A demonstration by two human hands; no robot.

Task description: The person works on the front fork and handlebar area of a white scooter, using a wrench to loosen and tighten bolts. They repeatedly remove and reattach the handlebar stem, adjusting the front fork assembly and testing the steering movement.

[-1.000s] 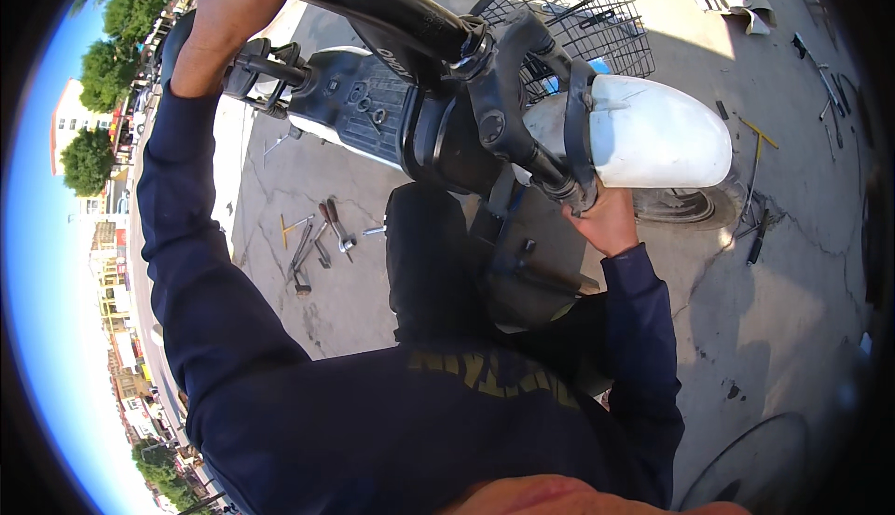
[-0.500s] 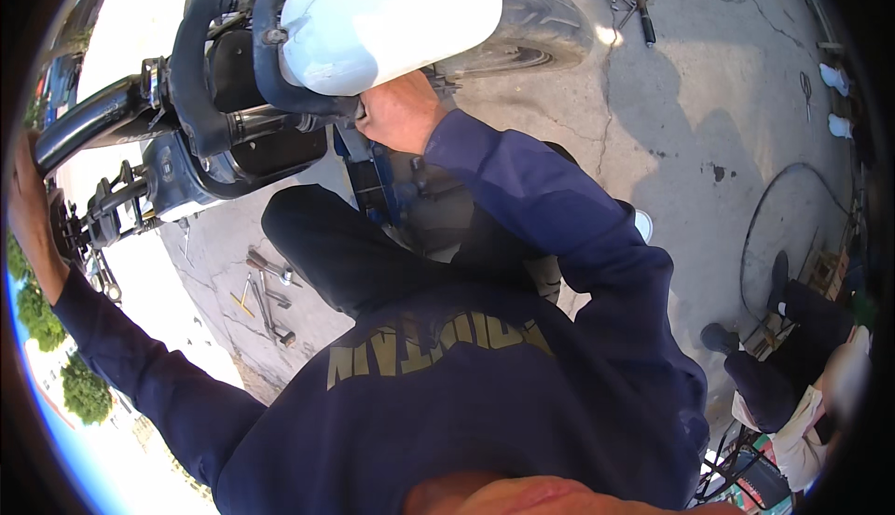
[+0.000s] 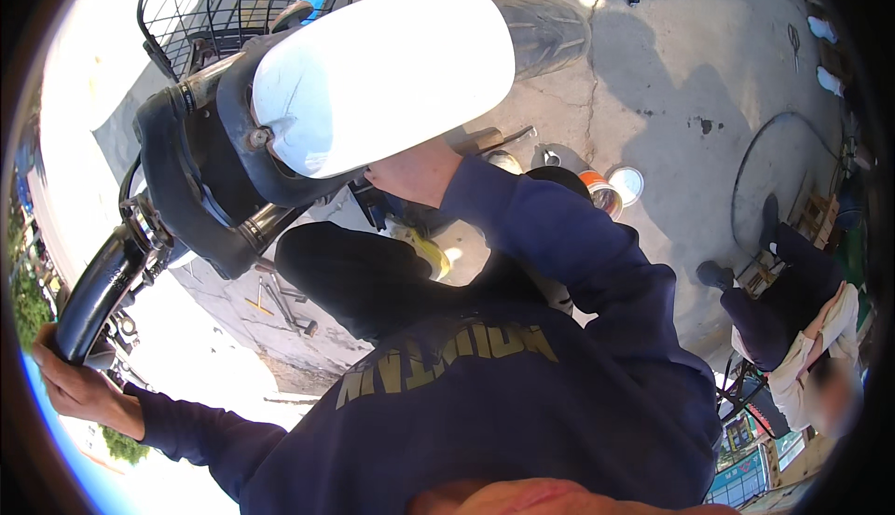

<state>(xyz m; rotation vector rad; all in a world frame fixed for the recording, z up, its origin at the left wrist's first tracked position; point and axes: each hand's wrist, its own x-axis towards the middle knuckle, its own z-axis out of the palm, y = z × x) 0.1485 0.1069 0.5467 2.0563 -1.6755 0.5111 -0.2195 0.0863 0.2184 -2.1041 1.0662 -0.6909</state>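
In front of me is the front end of a two-wheeled vehicle, with a white front fender [image 3: 382,77] over a black tyre [image 3: 545,38] and a dark fork crown [image 3: 186,179]. My left hand [image 3: 79,384] is closed around the lower end of a thick black tube [image 3: 98,291] at the far left. My right hand [image 3: 415,172] reaches beneath the fender's near edge, beside the fork. Its fingers are hidden there, so what they touch does not show.
A black wire basket [image 3: 233,12] stands beyond the fender. Hand tools [image 3: 284,305] lie on the ground at left. Open cans [image 3: 606,193] stand right of my knee. A black hose loop [image 3: 746,175] lies farther right, near a seated person [image 3: 802,329].
The front end has swung round, its tube end coming nearer me with my left hand on it. More of the basket and the cans now show. My right hand has moved slightly lower in view.
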